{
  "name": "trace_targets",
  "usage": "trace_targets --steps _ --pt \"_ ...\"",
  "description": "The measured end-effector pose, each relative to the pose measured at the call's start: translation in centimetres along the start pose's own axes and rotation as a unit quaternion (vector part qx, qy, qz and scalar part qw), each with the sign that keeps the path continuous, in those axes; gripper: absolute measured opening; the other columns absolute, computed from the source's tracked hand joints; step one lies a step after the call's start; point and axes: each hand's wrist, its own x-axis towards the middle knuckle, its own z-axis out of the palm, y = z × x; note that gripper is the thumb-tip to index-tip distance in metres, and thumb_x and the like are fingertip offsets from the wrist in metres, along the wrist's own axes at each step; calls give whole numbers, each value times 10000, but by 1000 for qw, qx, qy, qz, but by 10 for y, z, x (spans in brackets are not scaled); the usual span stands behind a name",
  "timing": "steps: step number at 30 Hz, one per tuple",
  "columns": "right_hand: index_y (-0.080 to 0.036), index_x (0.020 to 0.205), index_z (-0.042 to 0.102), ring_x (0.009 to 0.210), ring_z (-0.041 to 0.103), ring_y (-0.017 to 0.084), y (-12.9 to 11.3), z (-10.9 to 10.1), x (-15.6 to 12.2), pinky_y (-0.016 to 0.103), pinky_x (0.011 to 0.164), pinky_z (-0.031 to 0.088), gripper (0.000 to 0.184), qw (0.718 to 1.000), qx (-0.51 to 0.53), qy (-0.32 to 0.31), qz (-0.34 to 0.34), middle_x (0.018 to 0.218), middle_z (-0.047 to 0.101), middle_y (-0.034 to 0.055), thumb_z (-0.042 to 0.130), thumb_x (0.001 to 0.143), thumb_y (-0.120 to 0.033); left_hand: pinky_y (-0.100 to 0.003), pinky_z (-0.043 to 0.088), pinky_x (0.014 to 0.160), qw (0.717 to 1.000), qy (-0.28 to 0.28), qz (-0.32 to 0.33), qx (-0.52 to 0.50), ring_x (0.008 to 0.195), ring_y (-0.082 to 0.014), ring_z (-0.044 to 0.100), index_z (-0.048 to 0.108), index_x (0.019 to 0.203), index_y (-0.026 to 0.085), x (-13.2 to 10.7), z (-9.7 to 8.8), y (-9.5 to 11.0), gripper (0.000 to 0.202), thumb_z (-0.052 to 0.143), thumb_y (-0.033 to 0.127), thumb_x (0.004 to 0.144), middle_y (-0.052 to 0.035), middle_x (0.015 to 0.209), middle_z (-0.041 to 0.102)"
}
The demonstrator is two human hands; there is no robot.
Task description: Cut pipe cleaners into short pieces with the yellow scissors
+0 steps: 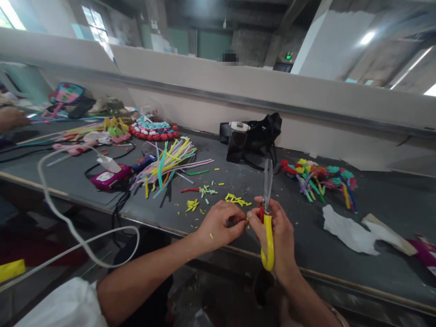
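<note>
My right hand grips yellow-handled scissors, blades pointing up and away over the grey table. My left hand is pinched closed beside it, fingertips touching near the scissor pivot, on a tiny piece I cannot make out. Small yellow and green cut bits lie just beyond both hands. A fan of coloured strips lies further left.
A pile of coloured craft flowers lies right, white paper scraps nearer. A black bag stands behind. A purple glue gun with white cord and a red-and-blue beaded piece sit left. Another person's hand at far left.
</note>
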Motion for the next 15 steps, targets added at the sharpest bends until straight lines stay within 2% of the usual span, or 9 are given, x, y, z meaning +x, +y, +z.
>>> trace_targets --steps 4,6,8,11,15 --pt "-207 1091 576 545 585 109 -3 0 -2 221 540 508 340 1000 -3 -14 14 767 633 -10 631 797 -368 -237 378 641 995 -4 -71 -69 622 -121 509 619 639 177 0 1 -1 90 604 179 728 5 622 597" --pt "-202 1093 583 552 587 111 -6 -2 -3 223 535 506 333 999 -29 -16 13 806 639 7 595 828 -403 -225 376 612 981 5 -125 -151 605 -108 497 620 641 163 1 -1 0 93 625 204 724 12 610 579" --pt "-201 1084 584 598 606 121 -6 -5 -6 226 564 510 315 997 -66 -24 -11 829 641 16 564 852 -412 -220 381 604 957 40 -163 -238 603 -101 492 628 658 154 3 -4 1 102 664 235 709 15 615 578" --pt "-207 1054 573 662 618 127 -1 -6 -16 224 641 508 256 988 -120 -63 -68 820 638 4 554 867 -380 -218 391 603 921 94 -185 -331 602 -99 508 642 676 146 4 -8 2 114 703 242 686 8 625 603" --pt "-207 1069 554 634 610 121 13 -4 -34 203 603 485 257 977 -159 -103 -99 795 639 -6 574 856 -349 -218 397 606 889 131 -187 -396 585 -93 507 642 669 144 6 -8 2 106 719 217 670 14 601 602"
